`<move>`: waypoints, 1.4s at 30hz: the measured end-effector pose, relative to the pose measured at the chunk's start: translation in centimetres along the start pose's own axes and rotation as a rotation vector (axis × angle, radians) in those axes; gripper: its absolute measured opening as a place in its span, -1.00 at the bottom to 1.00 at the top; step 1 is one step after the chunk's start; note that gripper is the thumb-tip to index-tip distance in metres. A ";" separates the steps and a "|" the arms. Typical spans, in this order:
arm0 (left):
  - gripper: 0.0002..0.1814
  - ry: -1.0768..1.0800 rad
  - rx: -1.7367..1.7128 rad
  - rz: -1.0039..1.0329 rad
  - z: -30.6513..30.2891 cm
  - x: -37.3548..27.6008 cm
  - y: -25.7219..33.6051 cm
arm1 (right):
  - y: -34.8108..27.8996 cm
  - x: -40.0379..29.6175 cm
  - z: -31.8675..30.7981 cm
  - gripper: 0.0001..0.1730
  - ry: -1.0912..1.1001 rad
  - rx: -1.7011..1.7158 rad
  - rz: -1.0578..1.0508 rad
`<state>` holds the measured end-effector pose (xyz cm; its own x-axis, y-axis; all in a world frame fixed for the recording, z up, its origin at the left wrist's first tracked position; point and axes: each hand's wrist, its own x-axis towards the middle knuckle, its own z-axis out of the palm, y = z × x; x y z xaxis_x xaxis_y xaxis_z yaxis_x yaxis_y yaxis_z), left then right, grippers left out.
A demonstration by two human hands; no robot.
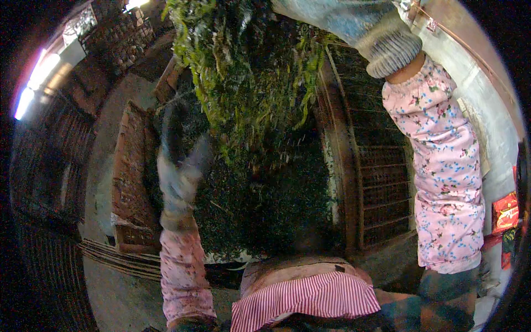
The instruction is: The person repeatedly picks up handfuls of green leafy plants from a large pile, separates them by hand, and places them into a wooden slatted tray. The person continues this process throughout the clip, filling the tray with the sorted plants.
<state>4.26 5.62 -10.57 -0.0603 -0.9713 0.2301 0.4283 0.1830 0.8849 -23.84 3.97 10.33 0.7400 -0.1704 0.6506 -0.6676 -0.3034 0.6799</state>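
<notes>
A large mass of wet, leafy green plant matter hangs or falls in front of me, over a dark bed of similar material. My left hand, in a blurred grey-blue glove, is just left of the hanging mass, thumb and fingers apart, with nothing seen between them. At the top, my right hand wears a blue glove with a grey ribbed cuff and reaches to the mass's upper right edge. Its fingers are cut off by the picture's rim, so their grip is hidden. Pink floral sleeve covers are on both forearms.
A brown board-like panel stands at the left, near several thin rods. On the right is a slatted rack beside a long wooden edge. A red packet lies far right. Bright light enters upper left.
</notes>
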 end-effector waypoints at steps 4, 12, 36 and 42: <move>-0.64 -0.216 0.255 0.160 5.1 4.2 2.0 | -1.0 -0.7 0.4 -0.30 -0.091 0.012 0.026; -0.60 -0.487 1.235 0.732 12.1 1.5 -8.2 | -1.9 1.7 1.5 -0.34 -0.715 0.134 0.419; -0.47 -0.291 -0.152 -0.393 10.1 -0.1 10.9 | -16.5 -15.8 0.8 -0.63 -0.302 0.922 0.714; -0.42 -0.271 -0.558 -0.809 9.5 0.3 10.4 | -21.7 -10.3 3.9 -0.74 0.137 0.769 0.526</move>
<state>0.10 8.67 2.52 -0.6910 -0.6924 -0.2078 0.5236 -0.6776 0.5165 -16.70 8.66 -12.47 0.3102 -0.3645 0.8780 -0.6403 -0.7628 -0.0904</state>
